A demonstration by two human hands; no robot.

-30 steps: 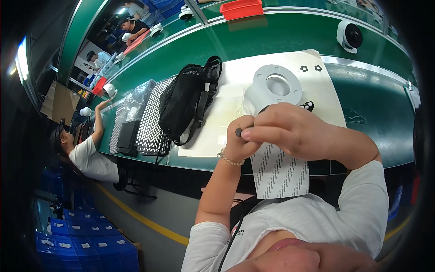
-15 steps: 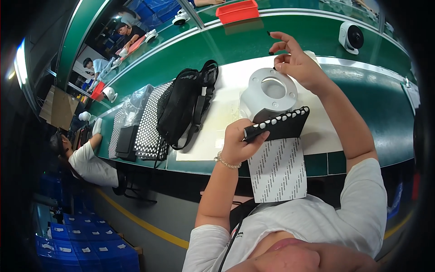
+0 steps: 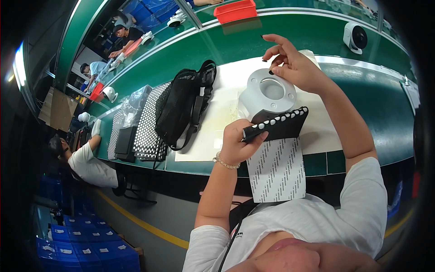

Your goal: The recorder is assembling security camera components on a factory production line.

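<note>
My left hand [image 3: 236,144] grips a black strip [image 3: 278,127] lined with small white pads, from which a white backing sheet [image 3: 277,168] hangs down toward my chest. My right hand [image 3: 292,65] is raised over a white round device base [image 3: 268,94] lying on the white mat [image 3: 217,131]. Its thumb and forefinger pinch a tiny dark pad at the base's far rim. The strip sits just in front of the base and covers its near edge.
A black mesh bag [image 3: 181,109] lies left of the base, next to a perforated sheet [image 3: 145,131] and clear plastic bag [image 3: 132,105]. A red tray [image 3: 235,10] and a white camera-like unit [image 3: 354,36] stand farther back. Other people work along the green bench at left.
My right hand left the strip, rose and reached forward to the base's far rim with a small pad. My left hand lowered the strip slightly and holds it alone.
</note>
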